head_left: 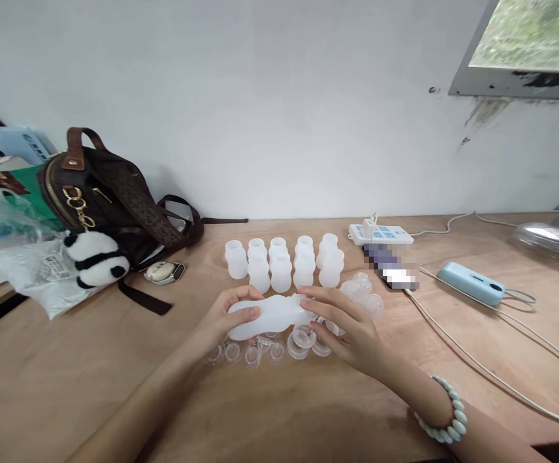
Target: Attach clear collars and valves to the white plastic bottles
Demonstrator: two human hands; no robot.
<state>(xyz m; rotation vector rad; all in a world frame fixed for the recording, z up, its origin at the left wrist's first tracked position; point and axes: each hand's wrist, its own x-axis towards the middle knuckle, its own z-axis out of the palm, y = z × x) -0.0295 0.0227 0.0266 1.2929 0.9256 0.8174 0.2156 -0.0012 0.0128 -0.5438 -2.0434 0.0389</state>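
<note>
A frosted white bottle (272,316) lies on its side in the air above the table, its neck to the right. My left hand (231,314) is wrapped round its wide end. At the neck, the fingers of my right hand (344,321) close round a clear ring or collar, partly hidden by them. Below the bottle lie clear rings (298,347) and small clear discs with raised middles (252,355). Clear dome-shaped caps (362,289) rest beyond my right hand. Behind stand several frosted bottles (280,273), upright in two rows with open tops.
At the left are a dark backpack (110,193) with a panda plush (96,258), a plastic bag (33,263) and a watch (166,272). On the right are a power strip (385,235), a phone (385,263), a blue power bank (472,283), cables and clear plastic containers (549,238).
</note>
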